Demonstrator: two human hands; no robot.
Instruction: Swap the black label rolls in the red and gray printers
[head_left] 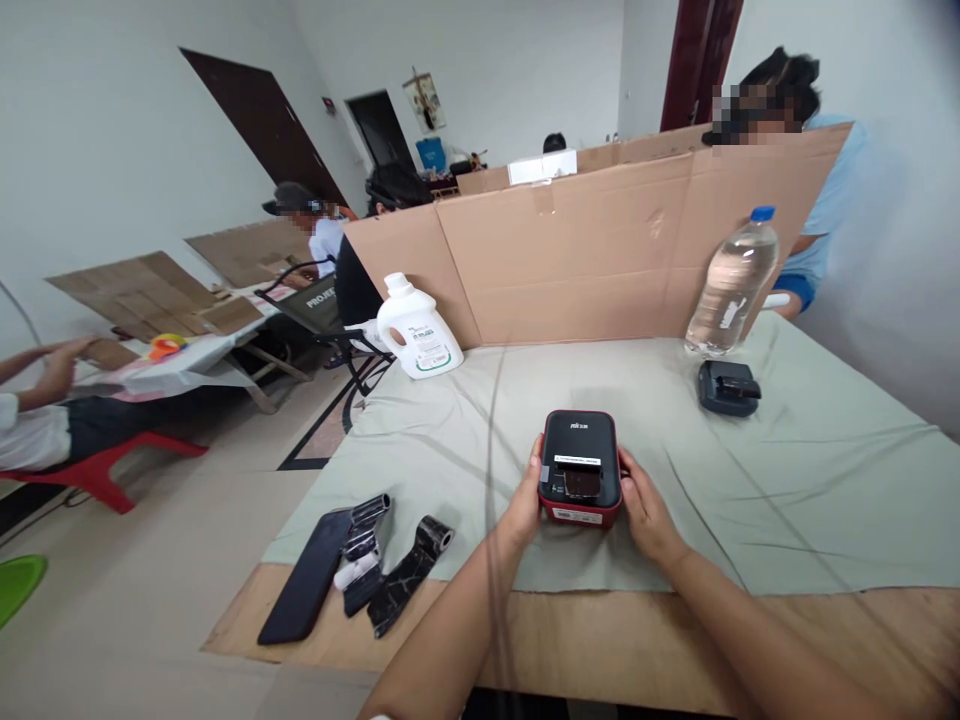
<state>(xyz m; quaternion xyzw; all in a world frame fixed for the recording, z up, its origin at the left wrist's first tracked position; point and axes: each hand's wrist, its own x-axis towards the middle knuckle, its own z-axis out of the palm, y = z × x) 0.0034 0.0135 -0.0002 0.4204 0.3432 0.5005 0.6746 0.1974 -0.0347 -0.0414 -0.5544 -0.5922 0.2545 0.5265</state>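
Between my two hands is a small label printer (581,440) with a black top and red sides, at the middle of the cloth-covered table (525,380). A short piece of dark strip shows at the slot in its top. My left hand (523,500) grips its left side, and my right hand (651,505) is wrapped against its right side. I cannot tell whether the printer is resting on the cloth or slightly raised. Left of my forearm lie a dark flat case (306,578) and partly unrolled black marbled rolls (412,575).
A white jug (421,335) stands at the back left, against a cardboard screen (570,260). At the back right are a large water bottle (731,290) and a small dark device (727,388). Other people sit beyond, one behind the screen's right end. The table's bare wooden edge (600,640) is nearest me.
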